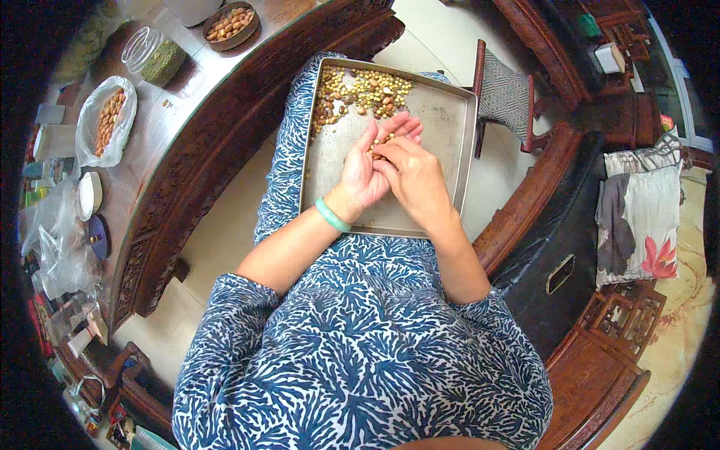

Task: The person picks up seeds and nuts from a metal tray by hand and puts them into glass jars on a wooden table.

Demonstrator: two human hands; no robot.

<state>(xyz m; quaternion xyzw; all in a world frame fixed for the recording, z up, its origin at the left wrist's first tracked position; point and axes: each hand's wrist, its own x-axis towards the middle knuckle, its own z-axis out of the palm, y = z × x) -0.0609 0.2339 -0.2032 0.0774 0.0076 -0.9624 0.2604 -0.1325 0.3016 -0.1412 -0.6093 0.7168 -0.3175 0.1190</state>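
Observation:
A shallow metal tray (433,169) rests on my lap. Yellow soybeans, mixed with brown and dark beans and peanuts, form a pile (363,90) along its far left side. Over the middle of the tray my left hand (363,171) lies palm up, cupped around a few yellow and brown beans (388,138). A pale green bangle (332,215) circles that wrist. My right hand (415,177) bends over the left palm, its thumb and fingertips pinched at the beans there. The fingers partly hide what they grip.
On the carved wooden table (185,104) at left are a jar of green beans (160,61), a round container of peanuts (230,25) and a bag-lined bowl (107,118) of peanuts. A woven-seat stool (506,93) stands beyond the tray; a phone (561,274) lies on a black seat.

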